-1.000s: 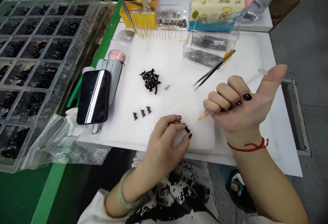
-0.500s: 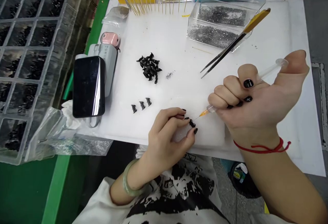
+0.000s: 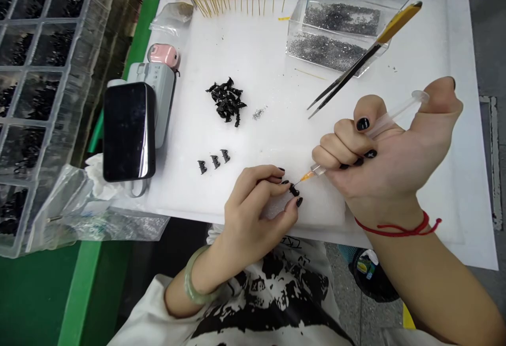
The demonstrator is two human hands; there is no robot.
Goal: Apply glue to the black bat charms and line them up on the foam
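Between the thumb and forefinger of my left hand is a small black bat-shaped piece, pinched just above the white work mat. My right hand is wrapped round a clear syringe, its thumb by the plunger's end. The syringe's orange needle tip points left and down, with the thin needle at or very near the black piece. Three similar black pieces lie in a row left of my left hand. Farther back is a pile of black pieces beside a few tiny silvery stones.
Tweezers with a yellow handle slant over the mat, near a clear box of tiny stones. Thin sticks line the back edge. At left are a black-screened device, a pink case and a compartment tray.
The syringe's thumb end and my right hand have shifted slightly left. The whole view has moved a little, and my left hand keeps its pinch on the black piece.
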